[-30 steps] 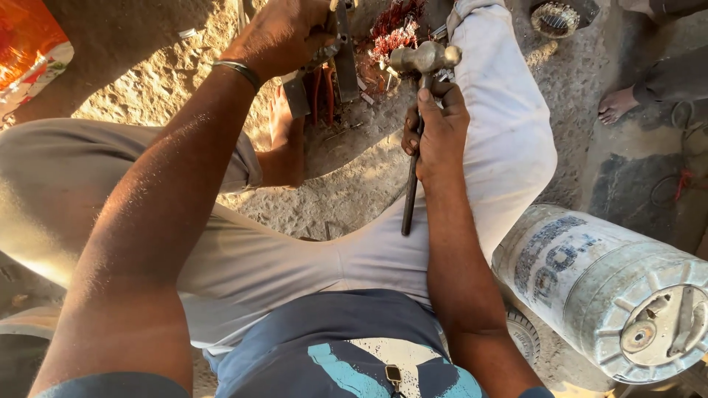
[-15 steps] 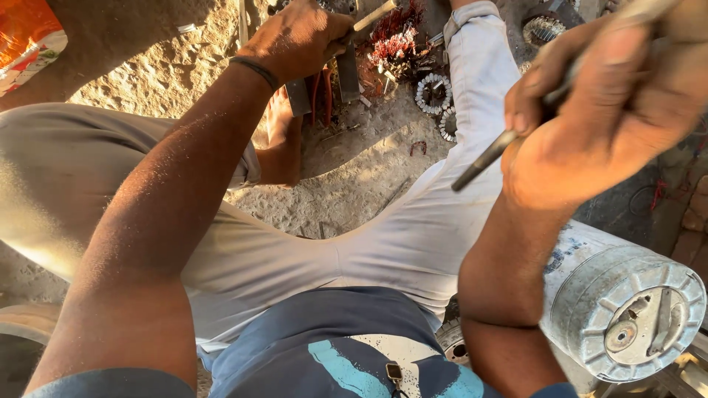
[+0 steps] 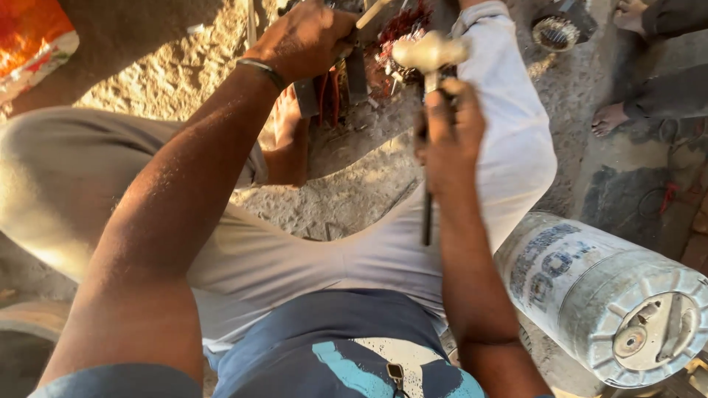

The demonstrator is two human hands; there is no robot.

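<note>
Fingers of our right hand [image 3: 450,140] are gripping the hammer [image 3: 429,55] handle; our left hand [image 3: 306,40] is clenching a rod [image 3: 371,13], mostly hidden, over the blurred reddish part [image 3: 402,29].

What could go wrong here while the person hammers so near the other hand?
1. The hammer in the right hand is close to the left hand, which holds a tool over the red part; a missed blow may hit the fingers.
2. A bare foot lies just below the work; a slipped hammer or falling piece could strike it.
3. Another person's bare foot is nearby; chips might reach it.
</note>
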